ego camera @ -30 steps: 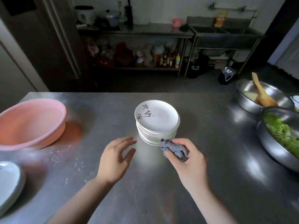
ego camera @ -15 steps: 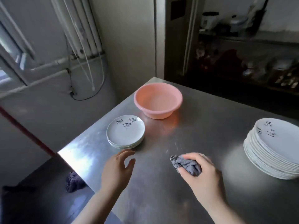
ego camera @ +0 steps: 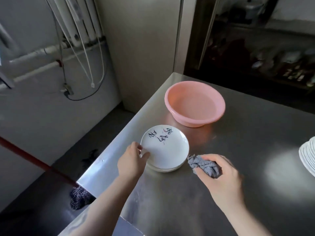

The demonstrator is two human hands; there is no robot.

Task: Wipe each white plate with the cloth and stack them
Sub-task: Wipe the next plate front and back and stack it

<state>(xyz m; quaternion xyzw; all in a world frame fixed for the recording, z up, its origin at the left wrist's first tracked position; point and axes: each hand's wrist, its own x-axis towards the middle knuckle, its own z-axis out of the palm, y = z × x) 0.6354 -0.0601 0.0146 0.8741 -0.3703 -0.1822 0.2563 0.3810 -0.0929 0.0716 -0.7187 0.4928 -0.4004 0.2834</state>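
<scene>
My left hand [ego camera: 131,160] sits at the near-left rim of the top plate [ego camera: 164,147] on the short stack [ego camera: 167,168], thumb laid on the upper face and fingers reaching round the far side of the edge. Whether those fingers have hooked under the rim I cannot tell, so I judge this as the start of a pick-up, not a firm hold. To do it well I should slide the fingertips fully beneath the lip before lifting, and peel only that one plate, since the ones below look nested tight and could rise with it. Lifting straight up and toward me keeps it off the pink basin [ego camera: 195,103] beyond my hands.

Just right of the short stack, my right hand [ego camera: 223,181] is bunched tight around the grey cloth [ego camera: 203,166], a loose corner poking toward the plates, almost touching them. I would open the wad flatter against my palm so it covers more face per stroke, and wipe over the painted characters from centre to rim.

Far out past my right hand, at the worktop [ego camera: 238,167] edge of view, stands the tall stack [ego camera: 308,159]; I take it as where this plate goes once wiped.
</scene>
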